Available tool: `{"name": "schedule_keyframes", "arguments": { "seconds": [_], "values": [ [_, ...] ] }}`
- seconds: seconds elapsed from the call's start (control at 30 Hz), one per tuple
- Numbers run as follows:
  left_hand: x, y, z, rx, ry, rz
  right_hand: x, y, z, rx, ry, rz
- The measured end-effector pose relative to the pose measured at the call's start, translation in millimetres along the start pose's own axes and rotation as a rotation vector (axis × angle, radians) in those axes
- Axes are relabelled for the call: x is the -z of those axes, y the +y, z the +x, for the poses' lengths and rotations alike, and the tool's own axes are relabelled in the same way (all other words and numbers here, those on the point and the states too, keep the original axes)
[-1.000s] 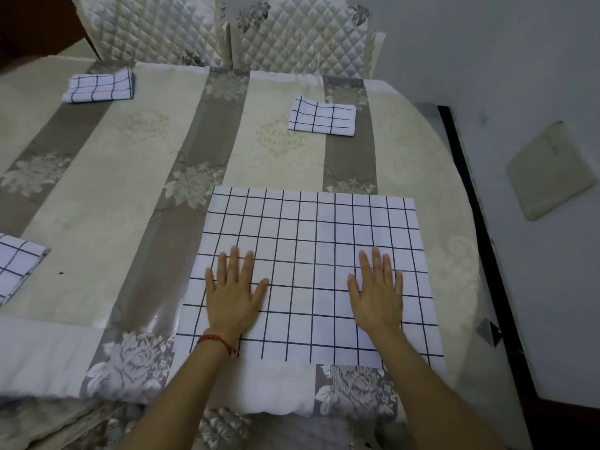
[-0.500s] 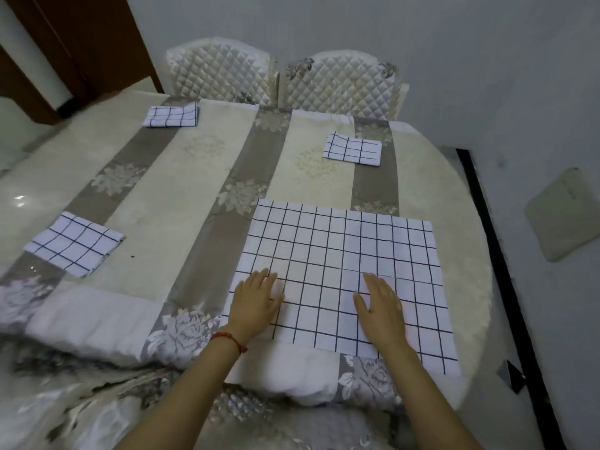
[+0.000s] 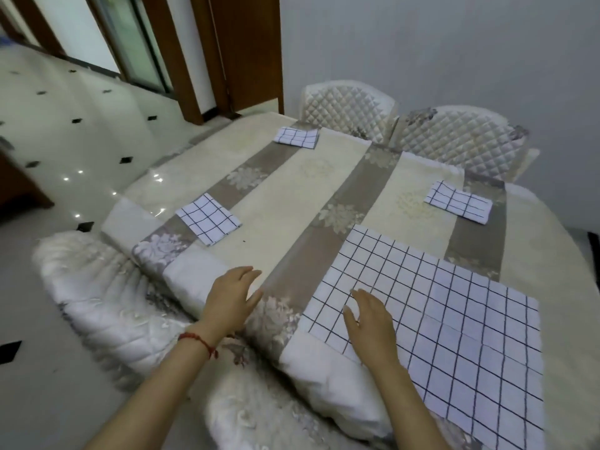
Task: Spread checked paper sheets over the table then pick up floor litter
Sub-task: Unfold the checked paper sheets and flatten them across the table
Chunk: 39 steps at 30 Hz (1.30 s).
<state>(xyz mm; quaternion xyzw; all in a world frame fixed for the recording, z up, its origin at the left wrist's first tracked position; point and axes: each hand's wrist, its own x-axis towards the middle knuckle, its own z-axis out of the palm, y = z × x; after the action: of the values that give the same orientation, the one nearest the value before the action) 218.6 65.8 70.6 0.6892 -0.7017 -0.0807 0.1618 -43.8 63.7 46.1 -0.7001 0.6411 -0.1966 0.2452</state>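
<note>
Striped damask covers the oval surface (image 3: 285,203), which stands on a glossy tiled floor (image 3: 65,131) with two quilted chairs (image 3: 347,108) at its 12 o'clock edge.

Task items: one unfolded checked sheet (image 3: 454,306) lies flat at 5 o'clock, its near edge at the surface's rim. Three folded checked sheets remain unopened: one at 9 o'clock (image 3: 207,219), one at 11 o'clock (image 3: 296,137), one at 1 o'clock (image 3: 457,205).

Risks: the unfolded sheet is light and nothing holds it down; a dragged forearm or a draught could slide it off the rim. No litter can be made out on the floor in view.

Hand pose: left hand (image 3: 232,297) is off the sheet over the cloth at 7 o'clock, palm down, fingers relaxed and loosely spread, holding nothing. Right hand (image 3: 370,316) is above or on the sheet's near-left corner, fingers slightly bent, empty; contact cannot be confirmed.
</note>
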Motion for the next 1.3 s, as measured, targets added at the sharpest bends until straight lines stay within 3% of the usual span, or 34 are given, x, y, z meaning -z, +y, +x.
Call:
{"name": "schedule_keyframes", "arguments": {
  "seconds": [0.2, 0.43, 0.67, 0.93, 1.07, 1.3],
  "values": [
    [31.7, -92.5, 24.7, 0.118, 0.007, 0.015, -43.5, -65.6, 41.7, 0.090, -0.031, -0.048],
    [47.7, -198.3, 93.6, 0.143, -0.060, -0.051, -114.0, -145.6, 107.6, -0.002, -0.039, 0.045],
    [39.1, -263.9, 162.7, 0.191, -0.132, -0.159, -170.8, -204.3, 174.6, -0.060, -0.071, 0.027],
    [2.1, -305.6, 210.6, 0.256, -0.162, -0.135, -218.5, -231.5, 250.6, -0.153, -0.113, 0.079],
    [-9.0, -306.8, 217.1, 0.306, -0.120, -0.102, -237.3, -235.1, 268.9, -0.165, -0.081, -0.081],
    [-11.6, -299.3, 222.9, 0.411, -0.092, -0.403, -244.1, -235.1, 262.6, -0.282, -0.044, 0.044]
  ]
}}
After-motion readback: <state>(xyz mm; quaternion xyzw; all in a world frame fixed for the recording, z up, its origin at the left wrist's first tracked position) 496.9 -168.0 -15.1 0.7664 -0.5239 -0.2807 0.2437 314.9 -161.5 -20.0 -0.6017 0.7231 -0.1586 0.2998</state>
